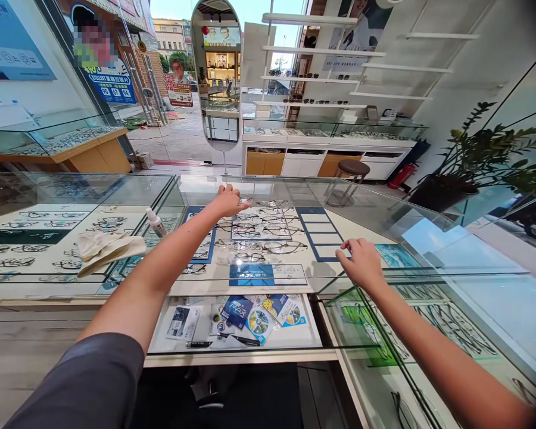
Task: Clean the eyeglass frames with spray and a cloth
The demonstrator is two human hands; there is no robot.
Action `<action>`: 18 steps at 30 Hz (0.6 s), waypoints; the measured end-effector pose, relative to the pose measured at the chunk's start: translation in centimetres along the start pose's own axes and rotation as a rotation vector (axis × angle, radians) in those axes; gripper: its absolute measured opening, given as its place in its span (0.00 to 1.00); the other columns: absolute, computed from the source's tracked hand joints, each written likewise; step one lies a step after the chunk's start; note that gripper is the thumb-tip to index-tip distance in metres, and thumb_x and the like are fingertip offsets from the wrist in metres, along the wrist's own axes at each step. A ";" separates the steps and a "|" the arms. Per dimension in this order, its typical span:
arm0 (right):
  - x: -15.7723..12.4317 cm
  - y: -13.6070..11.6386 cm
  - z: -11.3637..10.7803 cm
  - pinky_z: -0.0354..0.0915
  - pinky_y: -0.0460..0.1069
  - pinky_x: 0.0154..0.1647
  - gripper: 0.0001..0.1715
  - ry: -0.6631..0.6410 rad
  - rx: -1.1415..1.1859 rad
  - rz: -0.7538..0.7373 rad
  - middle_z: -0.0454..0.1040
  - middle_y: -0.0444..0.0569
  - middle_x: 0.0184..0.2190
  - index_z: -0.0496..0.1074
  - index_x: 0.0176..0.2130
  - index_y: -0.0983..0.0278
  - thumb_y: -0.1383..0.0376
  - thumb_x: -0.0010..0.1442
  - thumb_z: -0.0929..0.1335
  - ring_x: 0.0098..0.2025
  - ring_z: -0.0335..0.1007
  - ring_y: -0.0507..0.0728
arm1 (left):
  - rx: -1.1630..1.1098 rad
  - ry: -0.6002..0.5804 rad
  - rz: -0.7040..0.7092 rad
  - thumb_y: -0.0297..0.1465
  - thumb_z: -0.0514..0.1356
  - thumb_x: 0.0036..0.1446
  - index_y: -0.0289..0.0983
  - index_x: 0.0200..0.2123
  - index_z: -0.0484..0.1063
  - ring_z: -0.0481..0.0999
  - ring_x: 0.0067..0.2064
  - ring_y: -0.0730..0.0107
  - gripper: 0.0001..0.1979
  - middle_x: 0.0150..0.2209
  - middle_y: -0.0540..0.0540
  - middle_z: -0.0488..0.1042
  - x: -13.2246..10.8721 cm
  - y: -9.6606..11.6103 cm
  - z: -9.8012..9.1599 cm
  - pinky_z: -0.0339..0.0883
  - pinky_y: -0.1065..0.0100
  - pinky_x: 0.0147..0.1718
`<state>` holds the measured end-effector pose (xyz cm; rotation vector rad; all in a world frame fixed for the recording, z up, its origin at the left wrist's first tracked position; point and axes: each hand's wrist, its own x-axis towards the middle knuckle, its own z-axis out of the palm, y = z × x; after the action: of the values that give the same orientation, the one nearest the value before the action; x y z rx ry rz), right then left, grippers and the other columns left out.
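My left hand (228,201) reaches over the far part of the glass display counter (290,186), its thumb stretched to the right and its other fingers loosely bent. Below it lie rows of eyeglasses (282,245), seen through the glass. I see nothing held in that hand, though whether it touches the glass is unclear. Over the counter's right side, my right hand (364,262) has thumb and forefinger apart and the rest curled. It holds nothing visible and is nearest to a blue-edged display tray (320,259) with white slots.
Left on the counter stand a white bottle (155,222) and a crumpled beige cloth (109,249). A pulled-out drawer (290,342) nearest me holds leaflets, discs and pens. Beyond are an oval mirror (221,122), wall shelves (312,79), a round stool (354,168) and a potted plant (451,179).
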<state>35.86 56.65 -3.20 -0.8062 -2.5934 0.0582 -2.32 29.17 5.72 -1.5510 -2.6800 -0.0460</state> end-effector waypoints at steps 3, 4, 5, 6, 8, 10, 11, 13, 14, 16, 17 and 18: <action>0.0 0.0 0.0 0.62 0.60 0.49 0.20 -0.017 -0.013 0.013 0.75 0.59 0.45 0.75 0.43 0.62 0.53 0.68 0.62 0.47 0.66 0.69 | 0.032 0.061 0.012 0.51 0.51 0.72 0.32 0.46 0.85 0.63 0.64 0.32 0.31 0.61 0.26 0.75 -1.3 0.6 -1.1 0.50 0.40 0.63; 0.0 0.0 0.0 0.62 0.60 0.49 0.20 -0.020 -0.016 0.017 0.75 0.59 0.45 0.75 0.43 0.62 0.52 0.68 0.62 0.48 0.67 0.69 | 0.023 0.105 0.027 0.47 0.55 0.70 0.32 0.47 0.84 0.65 0.63 0.33 0.26 0.59 0.27 0.77 -2.2 1.1 -1.7 0.51 0.41 0.62; 0.0 0.0 0.0 0.62 0.60 0.49 0.20 -0.023 -0.021 0.021 0.75 0.59 0.46 0.75 0.43 0.62 0.52 0.68 0.61 0.48 0.67 0.69 | -0.006 0.156 0.051 0.43 0.57 0.68 0.33 0.48 0.82 0.67 0.61 0.35 0.22 0.55 0.28 0.79 -3.4 1.6 -2.4 0.53 0.43 0.62; 0.1 0.0 0.0 0.62 0.60 0.49 0.20 -0.026 -0.027 0.025 0.75 0.60 0.46 0.75 0.44 0.62 0.52 0.68 0.61 0.48 0.67 0.69 | -0.056 0.196 0.081 0.40 0.58 0.68 0.35 0.47 0.81 0.71 0.57 0.40 0.17 0.49 0.32 0.81 -5.0 2.3 -3.1 0.54 0.45 0.60; 0.1 0.0 0.1 0.62 0.60 0.49 0.21 -0.037 -0.037 0.028 0.75 0.60 0.47 0.75 0.44 0.62 0.52 0.68 0.61 0.48 0.67 0.69 | -0.197 0.228 0.146 0.35 0.57 0.67 0.38 0.40 0.77 0.75 0.45 0.54 0.10 0.40 0.41 0.82 -9.1 3.8 -4.4 0.59 0.51 0.55; 0.1 0.1 0.2 0.62 0.61 0.49 0.22 -0.044 -0.042 0.025 0.75 0.61 0.47 0.76 0.44 0.63 0.51 0.68 0.61 0.47 0.66 0.69 | -0.302 0.224 0.192 0.32 0.58 0.64 0.40 0.35 0.74 0.74 0.38 0.61 0.06 0.35 0.46 0.81 -14.2 5.4 -5.3 0.61 0.55 0.51; 0.1 0.2 0.2 0.63 0.61 0.49 0.23 -0.046 -0.043 0.022 0.75 0.61 0.47 0.76 0.45 0.63 0.51 0.68 0.61 0.47 0.66 0.69 | -0.345 0.217 0.212 0.31 0.58 0.62 0.40 0.33 0.73 0.74 0.38 0.61 0.06 0.33 0.47 0.80 -16.9 6.1 -5.6 0.61 0.56 0.49; 0.2 0.5 0.3 0.63 0.61 0.49 0.23 -0.048 -0.042 0.018 0.75 0.61 0.47 0.76 0.45 0.63 0.51 0.67 0.61 0.47 0.67 0.69 | -0.420 0.193 0.227 0.32 0.60 0.62 0.41 0.31 0.73 0.75 0.37 0.61 0.06 0.32 0.48 0.80 -22.3 7.0 -5.6 0.61 0.57 0.46; 0.3 0.6 0.3 0.64 0.62 0.49 0.23 -0.050 -0.042 0.016 0.75 0.62 0.47 0.77 0.45 0.63 0.51 0.67 0.61 0.47 0.67 0.70 | -0.459 0.191 0.222 0.32 0.61 0.61 0.42 0.31 0.73 0.75 0.37 0.60 0.05 0.32 0.48 0.80 -24.8 7.2 -5.3 0.62 0.57 0.45; 0.4 0.5 -0.1 0.65 0.63 0.51 0.24 -0.060 -0.032 0.001 0.75 0.63 0.47 0.77 0.45 0.63 0.50 0.67 0.61 0.49 0.69 0.71 | -0.521 0.181 0.182 0.31 0.63 0.61 0.43 0.30 0.75 0.75 0.37 0.58 0.05 0.31 0.48 0.81 -29.4 7.2 -4.3 0.62 0.56 0.43; 0.4 0.3 -0.5 0.66 0.63 0.52 0.24 -0.067 -0.021 -0.022 0.76 0.64 0.47 0.77 0.45 0.63 0.50 0.67 0.61 0.50 0.70 0.72 | -0.556 0.191 0.144 0.31 0.64 0.61 0.43 0.30 0.75 0.76 0.38 0.57 0.06 0.31 0.47 0.81 -31.4 7.0 -3.6 0.63 0.56 0.43; 0.2 -0.1 -1.1 0.66 0.64 0.53 0.25 -0.075 -0.002 -0.065 0.76 0.64 0.47 0.77 0.45 0.63 0.48 0.66 0.63 0.51 0.71 0.73 | -0.595 0.205 0.094 0.32 0.65 0.62 0.44 0.31 0.76 0.77 0.39 0.56 0.06 0.32 0.47 0.81 -33.3 6.7 -2.8 0.64 0.56 0.44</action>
<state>36.12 56.54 -2.14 -0.7334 -2.6886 0.0685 20.09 3.53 6.73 -1.6751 -2.5495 -1.0189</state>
